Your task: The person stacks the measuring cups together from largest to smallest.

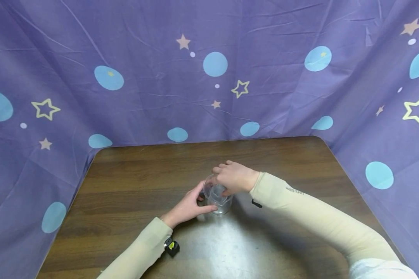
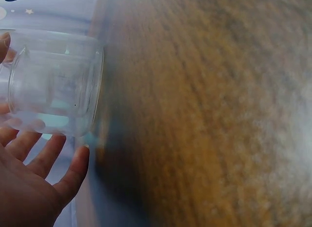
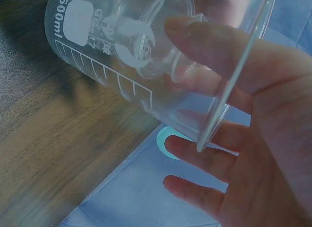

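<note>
A clear glass beaker [image 1: 223, 208] marked 500ml stands on the table with a smaller glass beaker [image 3: 146, 49] nested inside it. My left hand [image 1: 190, 204] holds the large beaker from the left, thumb along the near side and fingers around the far side. From the right, my right hand [image 1: 236, 177] reaches over the rim. Its thumb and a finger dip inside the large beaker and pinch the small beaker near its lip, while the other fingers stay outside the large beaker's wall, seen in the right wrist view.
The brown wooden table [image 1: 132, 186] has rounded far corners. A purple curtain [image 1: 153, 77] with stars and blue dots hangs around its back and sides. Dark wrist straps show under both sleeves, and light glares off the table's near part.
</note>
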